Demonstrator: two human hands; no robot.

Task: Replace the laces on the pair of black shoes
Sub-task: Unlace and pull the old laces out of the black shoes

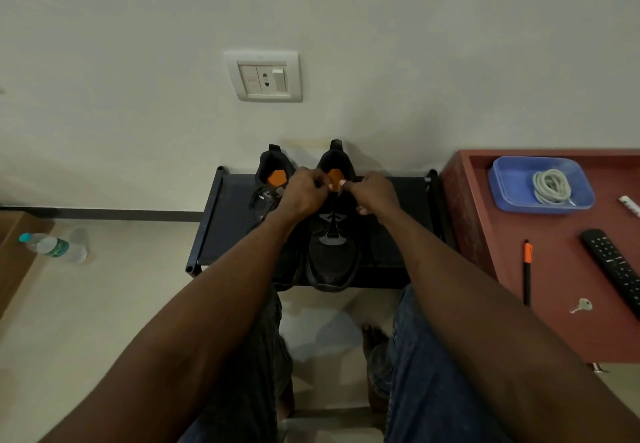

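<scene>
Two black shoes with orange insoles stand side by side on a low black rack [391, 200], heels toward the wall. My left hand [304, 194] and my right hand [372, 193] are both over the tongue of the right shoe [332, 255], fingers curled and pinching at its black lace near the top eyelets. The lace itself is mostly hidden by my fingers. My left forearm partly covers the left shoe [268, 183], whose black lace lies loose. Coiled pale laces [551, 186] rest in a blue tray [509, 183] on the red-brown table at the right.
On the red-brown table [561, 332] lie an orange and black pen [527, 269], a black remote [614, 269] and a small key [581, 305]. A plastic water bottle [53, 247] lies on the floor at the left. A wall socket [265, 77] is above the rack. My knees are below.
</scene>
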